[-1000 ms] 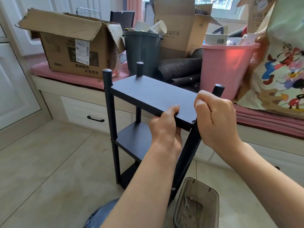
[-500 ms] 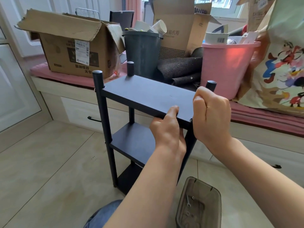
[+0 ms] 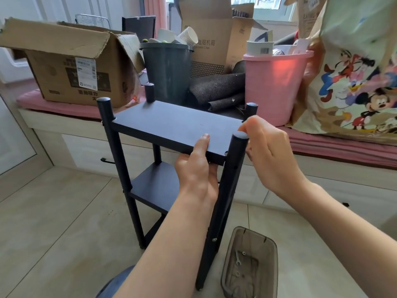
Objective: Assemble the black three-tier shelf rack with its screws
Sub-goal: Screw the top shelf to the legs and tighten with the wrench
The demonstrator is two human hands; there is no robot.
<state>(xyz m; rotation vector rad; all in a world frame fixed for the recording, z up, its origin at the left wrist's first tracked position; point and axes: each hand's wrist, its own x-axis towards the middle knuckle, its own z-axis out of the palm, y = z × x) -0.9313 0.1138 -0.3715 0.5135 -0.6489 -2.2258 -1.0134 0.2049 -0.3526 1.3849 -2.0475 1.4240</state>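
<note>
The black three-tier rack [image 3: 171,160] stands upright on the tiled floor [image 3: 53,222], just in front of the window bench [image 3: 71,136] (a pink cushion on top, drawers below). The left hand [image 3: 196,171] grips the front edge of the rack's top shelf [image 3: 176,125], thumb on top, fingers curled beneath. The right hand [image 3: 266,151] rests loosely, fingers relaxed, against the cap of the rack's near right post [image 3: 227,190]; a clear tray [image 3: 250,265] with a small wrench [image 3: 237,258] lies beside that post's foot.

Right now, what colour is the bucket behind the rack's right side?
Pink bucket, seen in the head view.
</note>
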